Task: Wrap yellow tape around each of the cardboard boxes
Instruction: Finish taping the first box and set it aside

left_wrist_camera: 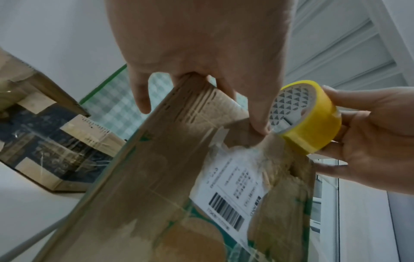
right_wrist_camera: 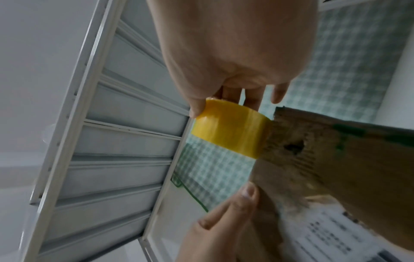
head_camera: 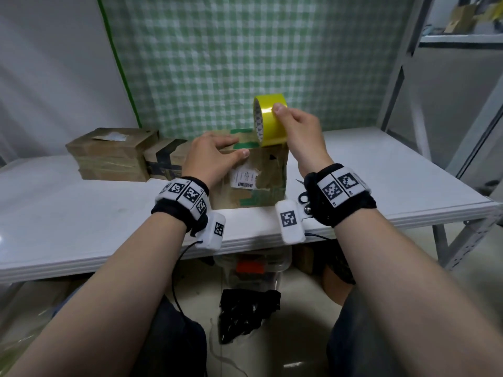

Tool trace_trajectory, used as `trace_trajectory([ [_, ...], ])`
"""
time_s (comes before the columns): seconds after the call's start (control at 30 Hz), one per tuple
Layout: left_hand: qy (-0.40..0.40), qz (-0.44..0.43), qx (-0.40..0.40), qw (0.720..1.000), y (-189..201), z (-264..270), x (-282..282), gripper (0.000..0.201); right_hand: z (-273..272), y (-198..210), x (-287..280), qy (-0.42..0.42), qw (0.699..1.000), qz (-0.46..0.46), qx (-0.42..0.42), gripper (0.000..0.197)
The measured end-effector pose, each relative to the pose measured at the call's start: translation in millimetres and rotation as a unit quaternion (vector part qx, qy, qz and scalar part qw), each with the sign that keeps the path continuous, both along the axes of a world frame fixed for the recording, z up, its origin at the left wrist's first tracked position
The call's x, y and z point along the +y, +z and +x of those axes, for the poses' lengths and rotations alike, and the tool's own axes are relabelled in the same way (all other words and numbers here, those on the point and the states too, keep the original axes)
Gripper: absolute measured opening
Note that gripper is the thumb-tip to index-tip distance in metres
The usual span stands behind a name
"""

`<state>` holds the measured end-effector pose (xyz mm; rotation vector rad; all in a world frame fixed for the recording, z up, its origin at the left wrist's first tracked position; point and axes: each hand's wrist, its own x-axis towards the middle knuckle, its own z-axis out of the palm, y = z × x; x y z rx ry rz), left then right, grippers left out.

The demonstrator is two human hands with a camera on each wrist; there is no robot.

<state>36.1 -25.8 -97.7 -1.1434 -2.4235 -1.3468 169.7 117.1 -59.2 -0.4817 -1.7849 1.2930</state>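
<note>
A worn brown cardboard box [head_camera: 261,183] with green print and a white barcode label stands upright near the table's front edge. My left hand [head_camera: 215,156] grips its top front edge, fingers across the top and thumb [left_wrist_camera: 260,113] pressing the front face. My right hand [head_camera: 296,131] holds the yellow tape roll [head_camera: 270,119] on edge at the box's top right corner, thumb on one side and fingers on the other. From the left wrist, the roll [left_wrist_camera: 306,117] touches the box [left_wrist_camera: 170,168] just right of my thumb. From the right wrist, the roll [right_wrist_camera: 230,130] meets the box's torn corner [right_wrist_camera: 298,141].
Two more taped cardboard boxes [head_camera: 114,153] [head_camera: 166,159] lie at the table's back left. Scissors [head_camera: 303,197] lie beside the box under my right wrist. A metal shelf rack [head_camera: 449,77] stands on the right. A green checked cloth [head_camera: 258,50] hangs behind the white table [head_camera: 381,180].
</note>
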Motion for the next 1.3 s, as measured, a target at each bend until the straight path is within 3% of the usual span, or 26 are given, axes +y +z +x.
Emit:
trace_trajectory([
  [0.13,-0.013,0.002,-0.008,1.000,2.9,1.2,0.8,0.049,5.1,-9.4,-11.4,0.021,1.000,-0.004,0.001,0.029],
  [0.43,-0.003,-0.041,-0.021,0.999,16.7,4.0,-0.8,0.050,16.3,6.9,-26.5,0.022,0.999,-0.020,-0.018,0.050],
  [0.6,-0.004,-0.042,-0.033,0.999,19.1,6.5,-1.1,0.052,39.3,20.8,-28.1,0.043,0.998,-0.032,-0.012,0.035],
  [0.83,-0.010,-0.024,-0.061,0.998,18.6,10.5,-1.5,0.053,56.3,14.2,-26.9,0.062,0.994,-0.053,-0.078,0.034],
  [1.03,-0.017,-0.012,-0.067,0.997,20.0,14.9,-2.8,0.052,53.9,9.0,-25.5,0.039,0.983,-0.050,-0.173,0.048],
  [1.17,-0.020,-0.013,-0.059,0.998,20.8,17.5,-4.3,0.051,51.6,4.0,-25.7,0.037,0.975,-0.065,-0.207,0.039],
  [1.3,-0.027,-0.028,-0.051,0.998,19.7,14.5,-6.2,0.050,52.7,-0.4,-26.7,0.036,0.979,-0.071,-0.189,0.038],
])
